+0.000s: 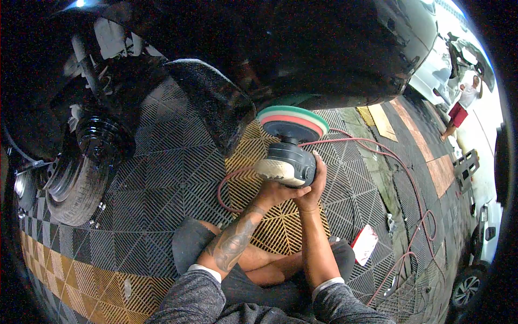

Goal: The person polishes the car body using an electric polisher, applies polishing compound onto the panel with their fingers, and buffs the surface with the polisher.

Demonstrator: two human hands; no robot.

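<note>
Both of my hands are on a black and cream polishing machine at the centre of the head view. My left hand, on the tattooed arm at image left, wraps under the machine's cream-coloured side. My right hand grips its other side, fingers along the black housing. A round pad with green, white and red layers faces up from the machine, close under the black car body panel. Whether the pad touches the panel cannot be made out.
A red hose runs from near the machine across the tiled floor. A removed-looking wheel lies at left. A red and white packet is near my right knee. Another person stands at the upper right beside a white car.
</note>
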